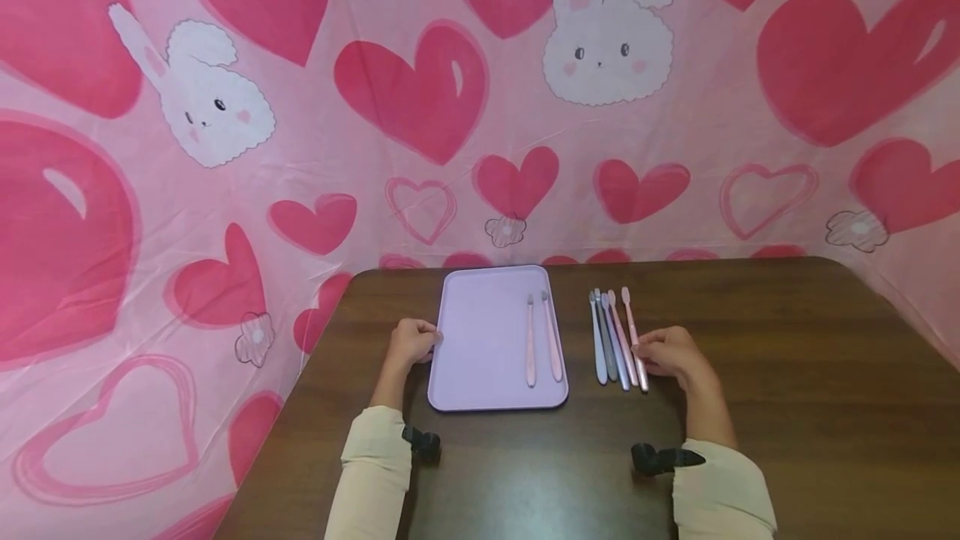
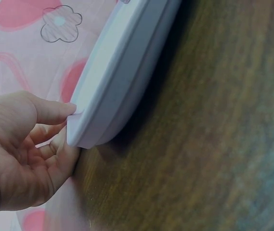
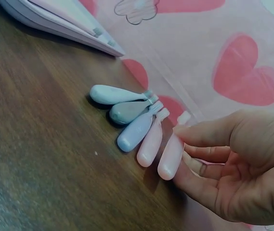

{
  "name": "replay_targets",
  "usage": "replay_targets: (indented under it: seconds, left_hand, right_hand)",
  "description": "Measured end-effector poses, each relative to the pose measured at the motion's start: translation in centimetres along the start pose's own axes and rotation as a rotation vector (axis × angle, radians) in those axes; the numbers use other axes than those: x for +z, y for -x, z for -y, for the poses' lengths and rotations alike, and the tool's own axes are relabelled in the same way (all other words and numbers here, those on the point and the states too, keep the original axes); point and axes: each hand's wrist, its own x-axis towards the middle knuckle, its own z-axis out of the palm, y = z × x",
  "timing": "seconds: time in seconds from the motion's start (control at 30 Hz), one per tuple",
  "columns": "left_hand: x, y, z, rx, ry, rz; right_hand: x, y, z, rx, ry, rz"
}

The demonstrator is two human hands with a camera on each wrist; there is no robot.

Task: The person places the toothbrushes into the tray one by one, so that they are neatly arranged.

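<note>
A lilac tray [image 1: 480, 340] lies on the table with two pink toothbrushes [image 1: 531, 348] along its right side. My left hand [image 1: 414, 342] pinches the tray's left rim, the thumb on top and fingers beneath, as the left wrist view shows. To the right of the tray, my right hand [image 1: 670, 352] pinches a pink toothbrush [image 3: 171, 156] between thumb and fingers at its handle. Beside it lie several more toothbrushes in a row: another pink one [image 3: 150, 147], a lavender-blue one [image 3: 134, 134], a grey-green one [image 3: 127, 112] and a pale blue one [image 3: 113, 94].
The dark wooden table [image 1: 810, 357] extends to the right and toward me. Behind it hangs a pink cloth [image 1: 525, 123] with hearts and rabbit faces. Each wrist wears a black camera mount [image 1: 663, 459].
</note>
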Motion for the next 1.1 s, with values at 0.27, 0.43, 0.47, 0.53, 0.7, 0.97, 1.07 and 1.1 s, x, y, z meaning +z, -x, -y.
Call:
replay_targets:
  seconds: [0.27,0.43,0.47,0.53,0.7,0.97,1.07,1.1]
  left_hand:
    - [0.0,-0.4,0.4,0.003,-0.018,0.007]
    - [-0.1,-0.4,0.3,-0.005,-0.015,0.008]
    - [-0.2,-0.4,0.2,-0.008,-0.017,0.008]
    - [-0.2,-0.4,0.2,-0.003,-0.02,0.01]
    - [-0.3,-0.6,0.0,0.002,-0.019,0.005]
    - [-0.3,-0.5,0.1,-0.014,-0.002,0.016]
    - [-0.3,-0.4,0.1,-0.015,-0.009,0.017]
    - [-0.3,-0.4,0.1,-0.015,-0.013,0.017]
  right_hand:
    - [-0.1,-0.3,0.0,-0.006,-0.081,0.027]
    - [0.3,-0.5,0.4,-0.018,-0.089,0.024]
    - [0.4,-0.5,0.5,-0.02,-0.097,0.027]
    - [0.7,-0.5,0.7,-0.024,-0.122,0.033]
    - [1.6,-0.7,1.4,-0.05,-0.172,0.057]
    - [3.6,-1.0,2.2,-0.073,-0.21,0.077]
    - [4.4,-1.1,2.5,-0.073,-0.209,0.081]
    - [4.7,-1.1,2.6,-0.069,-0.209,0.08]
